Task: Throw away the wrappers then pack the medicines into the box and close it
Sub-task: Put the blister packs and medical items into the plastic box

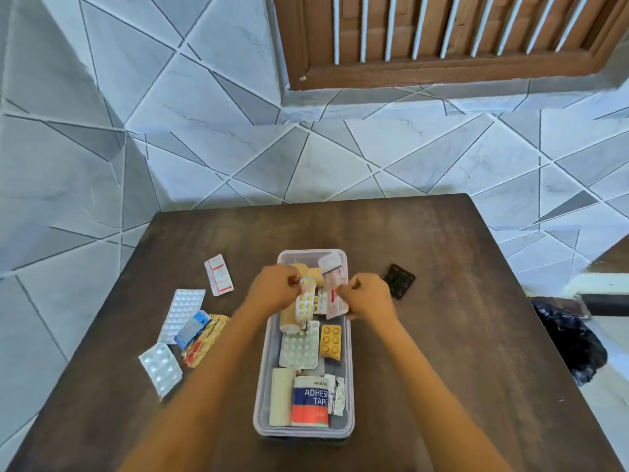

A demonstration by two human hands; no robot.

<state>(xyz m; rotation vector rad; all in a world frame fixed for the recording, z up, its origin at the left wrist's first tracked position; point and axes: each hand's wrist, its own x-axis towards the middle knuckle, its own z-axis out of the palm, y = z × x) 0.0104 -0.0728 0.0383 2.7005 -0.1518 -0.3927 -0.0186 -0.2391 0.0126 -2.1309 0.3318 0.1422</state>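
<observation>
Over the far half of the box [264,369] the two hands meet. On the left hand [272,291] the fingers [294,279] are curled and pinch a yellow strip [306,303] of tablets by its top end, and it hangs down into the box. On the right hand [366,296] the fingers [354,284] pinch a white-and-red sachet [335,301] just right of that strip, almost touching it.

The box is clear plastic, long and round-cornered, open-topped, standing mid-table [442,301]. Nearer than the fingers it holds a white blister [299,349] with an orange blister [331,340] beside it. At the near end are a cream roll [280,396], a tape roll [311,401] labelled in blue and red, and a foil scrap [337,395].

Left of the fingers on the table lie a red-striped strip [219,274], a large silver blister [182,313], a blue pack [192,330] on a gold pack [207,338], and a small silver blister [160,369]. Just right of the right fingers lies a dark blister [398,281]. Further right, off the table, sits a black bag [571,345].
</observation>
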